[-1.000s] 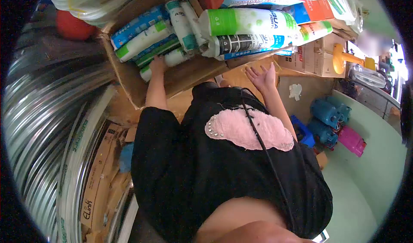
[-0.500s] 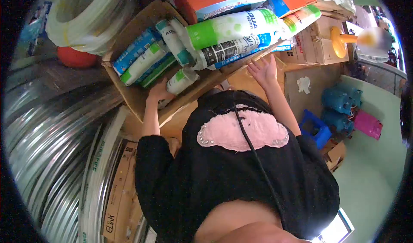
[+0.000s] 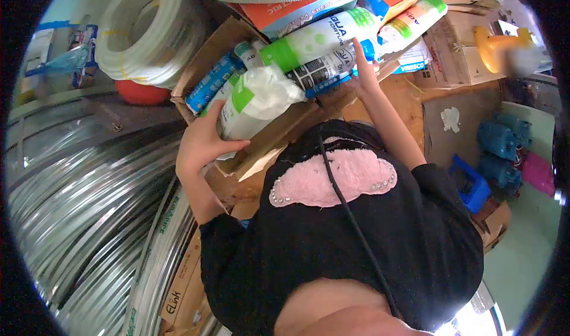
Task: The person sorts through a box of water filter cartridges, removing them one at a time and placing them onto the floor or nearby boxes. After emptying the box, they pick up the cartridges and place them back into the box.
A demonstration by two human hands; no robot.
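Note:
My left hand (image 3: 205, 135) grips a white and green plastic-wrapped filter cartridge (image 3: 252, 101), thumb along its near side. The cartridge is tilted above the left part of an open cardboard box (image 3: 288, 128). Inside the box lie a large white and green AQUA cartridge (image 3: 320, 36), a black-labelled one (image 3: 317, 71) and a blue-wrapped one (image 3: 214, 81). My right hand (image 3: 364, 71) is at the box's right side, holding nothing. Its fingers are stretched out, with a fingertip overlapping the end of the large AQUA cartridge in this view.
Coiled white hose (image 3: 139, 33) sits behind the box on the left, above a red round object (image 3: 142, 91). Clear tubing coils (image 3: 89, 199) fill the left side. An orange box (image 3: 285, 12) stands behind, cartons (image 3: 469, 51) at right, and a blue plastic crate (image 3: 472, 184) lower right.
My left hand has lifted the cartridge up from the box, its wrapped end now nearer the camera. My right hand has moved up from the box's edge. The whole view has shifted slightly.

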